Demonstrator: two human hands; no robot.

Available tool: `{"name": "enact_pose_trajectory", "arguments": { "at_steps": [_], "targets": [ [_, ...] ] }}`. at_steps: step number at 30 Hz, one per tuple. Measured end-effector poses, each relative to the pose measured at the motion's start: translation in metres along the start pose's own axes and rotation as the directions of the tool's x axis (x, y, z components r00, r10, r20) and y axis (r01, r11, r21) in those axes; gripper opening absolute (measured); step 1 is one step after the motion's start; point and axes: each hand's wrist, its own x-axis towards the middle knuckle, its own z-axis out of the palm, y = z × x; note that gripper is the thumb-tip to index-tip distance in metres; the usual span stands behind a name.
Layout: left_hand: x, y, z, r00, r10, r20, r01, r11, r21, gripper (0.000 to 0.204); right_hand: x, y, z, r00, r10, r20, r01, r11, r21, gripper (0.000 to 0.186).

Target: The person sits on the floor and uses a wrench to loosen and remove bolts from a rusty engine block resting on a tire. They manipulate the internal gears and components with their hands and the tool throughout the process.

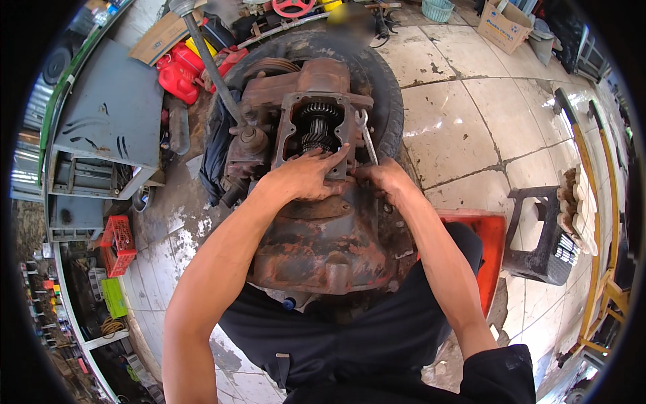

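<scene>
A rusty red-brown gearbox housing (316,249) stands between my knees, its top opening showing dark metal gears (316,128) inside. My left hand (303,176) lies over the near edge of that opening, holding nothing I can see. Its fingers are spread, and the index finger reaches across to the right rim. Beside the right rim, my right hand (387,178) is closed around the lower end of a silver wrench (367,140), whose open jaw points away from me. Part of the wrench handle is hidden by the fingers.
A worn tire (387,87) lies behind the housing, with a long metal lever (214,67) rising at the left. Red jerrycans (180,71) and a grey metal cabinet (108,114) stand farther left. On the right are a black plastic stool (538,236) and a red tray (491,252).
</scene>
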Motion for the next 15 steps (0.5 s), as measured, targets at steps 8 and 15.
{"name": "enact_pose_trajectory", "arguments": {
  "at_steps": [8, 15],
  "targets": [
    [-0.003, 0.005, -0.006, 0.999, -0.03, 0.046, 0.03, 1.0, -0.007, 0.09, 0.007, 0.008, 0.007, 0.999, 0.028, -0.018, -0.026, 0.996, 0.09, 0.023],
    [-0.004, 0.008, -0.01, 0.998, -0.035, 0.057, 0.037, 0.999, -0.029, 0.09, 0.002, 0.005, 0.002, 0.997, 0.043, 0.056, -0.051, 0.988, 0.149, 0.015]
  ]
}}
